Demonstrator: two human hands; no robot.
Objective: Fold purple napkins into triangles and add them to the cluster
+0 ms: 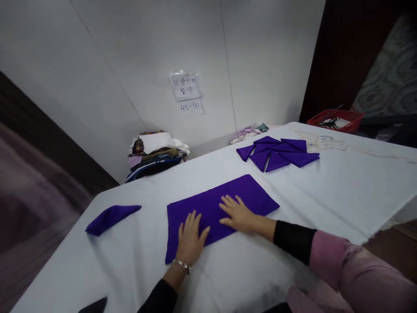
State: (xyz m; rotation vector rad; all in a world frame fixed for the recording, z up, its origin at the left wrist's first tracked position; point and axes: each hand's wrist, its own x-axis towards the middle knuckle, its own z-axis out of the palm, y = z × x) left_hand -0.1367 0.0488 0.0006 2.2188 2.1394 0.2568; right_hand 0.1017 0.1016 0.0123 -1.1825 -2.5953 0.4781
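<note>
A purple cloth napkin (208, 206), folded into a long rectangle, lies flat on the white-covered table (312, 208) in front of me. My left hand (190, 239) rests on its near left part, fingers spread and palm down. On the right half, my right hand (237, 213) presses flat with the fingers apart. Neither hand grips the fabric. To the left lies a separate folded purple napkin (112, 218), narrow and slightly raised. Several purple napkins folded into triangles (276, 153) overlap in a group at the far right.
Against the wall stands a stack of folded clothes (156, 156). A handwritten sign (185, 87) is fixed above it. Crumpled pink cloth (246, 134) lies along the back edge. A red basket (352, 124) with dark items sits at the far right. A dark object (94, 305) shows at the lower left.
</note>
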